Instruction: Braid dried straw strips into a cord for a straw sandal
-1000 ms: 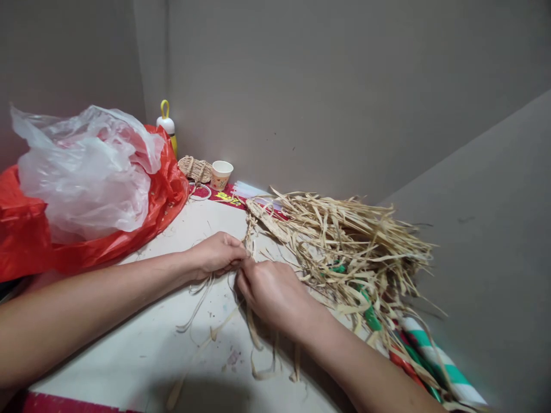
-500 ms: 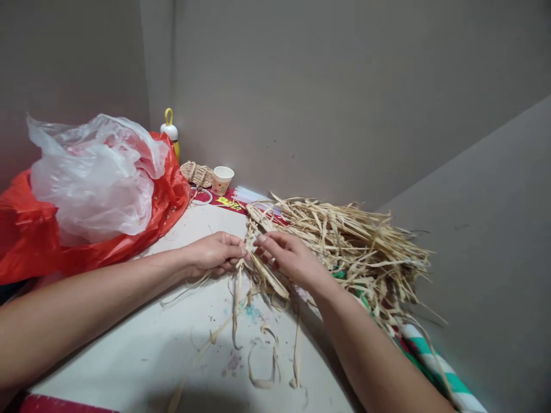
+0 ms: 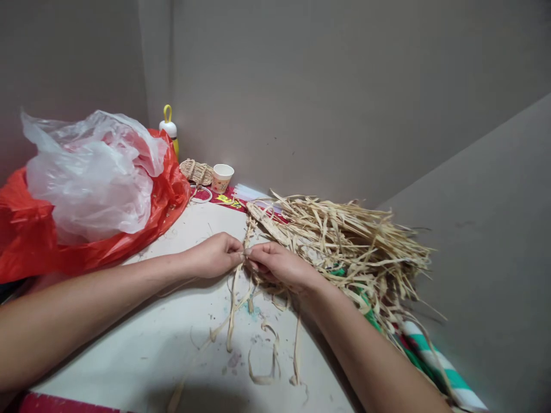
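Head camera view gave us both hands meeting at the middle of our work, over a pale table [image 3: 120, 350]. Our left hand [image 3: 217, 255] had thumb and fingers drawn narrow around a knotted straw cord [image 3: 249, 229], which ran up towards 12 o'clock from our fingertips. Our right hand [image 3: 278, 264] came in from 4 o'clock, its thumb and forefinger also pinched narrow on the cord at the same spot; we could not tell which strand each fingertip had, as the fingers hid it. Loose ends [image 3: 232, 315] trailed towards 6 o'clock. To work that spot well, we judged that the left pinch needed to sit right up against the last knot, firm but not crushing, while the right drew its strand snug with an even pull, since dry fibre could split under a jerk. We also wanted the ends untwisted and apart from the straw heap [image 3: 353, 229] at 2 o'clock, whose stray blades could snag. The paper cup [image 3: 221, 182] stood at 11 o'clock, well apart from our fingers.
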`<state>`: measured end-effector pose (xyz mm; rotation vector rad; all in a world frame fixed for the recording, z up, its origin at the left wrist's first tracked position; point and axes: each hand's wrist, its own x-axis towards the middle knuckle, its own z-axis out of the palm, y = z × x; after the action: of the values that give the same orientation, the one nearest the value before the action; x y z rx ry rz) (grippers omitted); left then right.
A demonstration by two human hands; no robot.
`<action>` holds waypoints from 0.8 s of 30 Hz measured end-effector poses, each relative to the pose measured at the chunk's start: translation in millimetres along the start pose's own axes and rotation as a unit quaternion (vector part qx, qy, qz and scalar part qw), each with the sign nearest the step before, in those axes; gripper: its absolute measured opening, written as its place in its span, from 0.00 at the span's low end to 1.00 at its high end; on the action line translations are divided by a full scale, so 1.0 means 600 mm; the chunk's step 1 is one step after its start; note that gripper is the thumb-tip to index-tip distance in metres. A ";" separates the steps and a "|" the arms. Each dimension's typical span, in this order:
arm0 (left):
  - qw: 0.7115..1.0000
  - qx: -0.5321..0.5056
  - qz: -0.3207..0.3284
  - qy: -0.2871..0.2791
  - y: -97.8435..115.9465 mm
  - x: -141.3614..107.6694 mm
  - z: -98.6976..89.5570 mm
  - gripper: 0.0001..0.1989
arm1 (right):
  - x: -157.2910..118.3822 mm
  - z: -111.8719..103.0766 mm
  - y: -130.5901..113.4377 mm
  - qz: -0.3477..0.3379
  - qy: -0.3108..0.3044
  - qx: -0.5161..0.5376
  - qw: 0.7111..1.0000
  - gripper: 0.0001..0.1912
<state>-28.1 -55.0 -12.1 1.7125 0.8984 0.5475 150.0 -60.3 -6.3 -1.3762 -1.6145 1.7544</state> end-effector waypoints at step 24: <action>0.855 0.518 -0.010 -0.012 0.042 -0.047 0.051 0.18 | 0.001 0.041 -0.004 0.033 0.026 0.204 0.978 0.12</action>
<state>-15.3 -99.0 4.2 2.6471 1.3135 -0.0382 128.2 -72.2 -8.0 -1.2730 -1.1089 1.9329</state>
